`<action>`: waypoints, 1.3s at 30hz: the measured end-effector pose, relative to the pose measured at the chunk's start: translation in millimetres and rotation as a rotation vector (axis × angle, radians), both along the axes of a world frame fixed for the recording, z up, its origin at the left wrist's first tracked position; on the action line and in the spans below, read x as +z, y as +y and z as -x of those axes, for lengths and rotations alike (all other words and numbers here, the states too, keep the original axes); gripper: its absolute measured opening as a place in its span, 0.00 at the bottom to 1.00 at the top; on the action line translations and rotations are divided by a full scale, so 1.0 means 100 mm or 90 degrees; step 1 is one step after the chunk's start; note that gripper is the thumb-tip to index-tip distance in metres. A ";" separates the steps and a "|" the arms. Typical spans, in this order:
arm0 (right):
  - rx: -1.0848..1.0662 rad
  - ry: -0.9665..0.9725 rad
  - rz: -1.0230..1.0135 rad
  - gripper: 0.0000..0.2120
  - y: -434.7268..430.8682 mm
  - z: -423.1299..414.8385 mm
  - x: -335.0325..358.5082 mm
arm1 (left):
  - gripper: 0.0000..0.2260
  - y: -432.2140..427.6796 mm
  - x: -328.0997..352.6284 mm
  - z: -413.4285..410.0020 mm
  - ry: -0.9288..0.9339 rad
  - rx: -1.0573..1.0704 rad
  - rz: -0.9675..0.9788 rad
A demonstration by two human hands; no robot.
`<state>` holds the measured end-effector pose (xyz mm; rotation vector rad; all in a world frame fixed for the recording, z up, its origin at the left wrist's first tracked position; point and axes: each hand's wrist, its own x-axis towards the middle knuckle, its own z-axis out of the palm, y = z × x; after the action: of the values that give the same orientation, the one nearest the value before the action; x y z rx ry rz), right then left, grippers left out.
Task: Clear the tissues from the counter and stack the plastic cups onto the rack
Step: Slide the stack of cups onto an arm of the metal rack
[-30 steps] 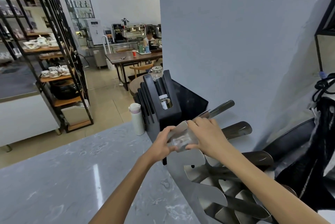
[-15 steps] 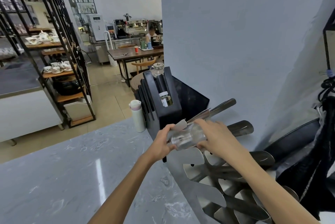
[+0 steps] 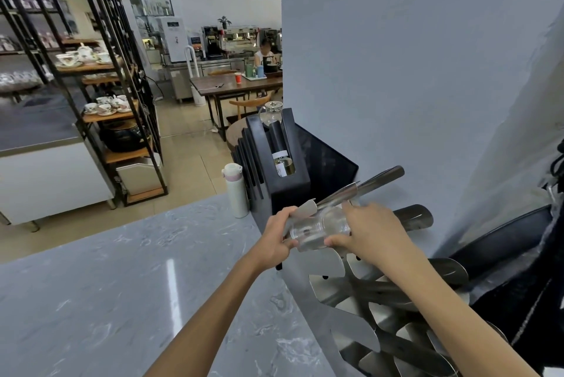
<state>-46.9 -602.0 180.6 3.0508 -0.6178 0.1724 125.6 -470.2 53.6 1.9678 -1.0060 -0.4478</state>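
Cups: clear plastic cups [image 3: 319,228] are held on their side between both hands, at the upper end of the metal rack. It looks like more than one cup nested together, but how many I cannot tell.
Left hand: the left hand [image 3: 276,239] grips the closed bottom end of the cups, its fingers curled around it and its thumb below. It also touches the front plate of the rack.
Right hand: the right hand [image 3: 370,231] holds the open end of the cups, fingers spread over the top and thumb under the rim.
Rack: the steel rack [image 3: 341,324] stands on the right side of the counter, against the grey wall. It has a flat cut-out front plate and several long half-round troughs that slope up toward the wall. The cups are at the mouth of the top trough [image 3: 366,182], touching its lower lip.
Counter: the grey marble counter [image 3: 122,285] is bare in the part I can see; no tissues are in view.
Near things: a black slotted holder [image 3: 274,169] stands just behind the hands, with a small glass bottle in its slot. A white thermos bottle [image 3: 236,190] stands just left of it at the counter edge.
Right edge: something dark, like a black bag [image 3: 525,269], hangs beside the rack.
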 end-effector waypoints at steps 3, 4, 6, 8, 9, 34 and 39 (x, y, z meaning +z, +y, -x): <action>0.020 -0.033 -0.024 0.33 0.01 0.01 0.01 | 0.30 0.00 0.00 0.03 0.002 0.013 0.000; 0.011 -0.034 -0.032 0.32 0.01 0.00 0.03 | 0.29 -0.01 0.00 0.03 0.001 0.019 -0.002; -0.009 -0.041 -0.047 0.28 0.00 0.00 0.04 | 0.27 0.00 -0.02 0.03 -0.004 0.025 0.001; -0.019 -0.046 -0.059 0.27 -0.01 0.01 0.03 | 0.25 0.01 -0.03 0.02 0.000 0.018 0.013; -0.025 -0.046 -0.053 0.28 -0.01 0.03 0.02 | 0.25 0.01 -0.03 0.03 0.010 0.009 0.018; -0.042 -0.149 -0.176 0.44 0.06 0.19 -0.33 | 0.31 0.04 0.17 0.30 0.043 0.069 0.022; -0.004 -0.205 -0.171 0.34 0.05 0.27 -0.35 | 0.33 0.15 0.15 0.40 0.035 0.117 0.034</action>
<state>-74.2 -597.2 146.0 3.3062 -0.7193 0.6404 85.7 -455.6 68.8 1.9678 -0.7858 -0.3671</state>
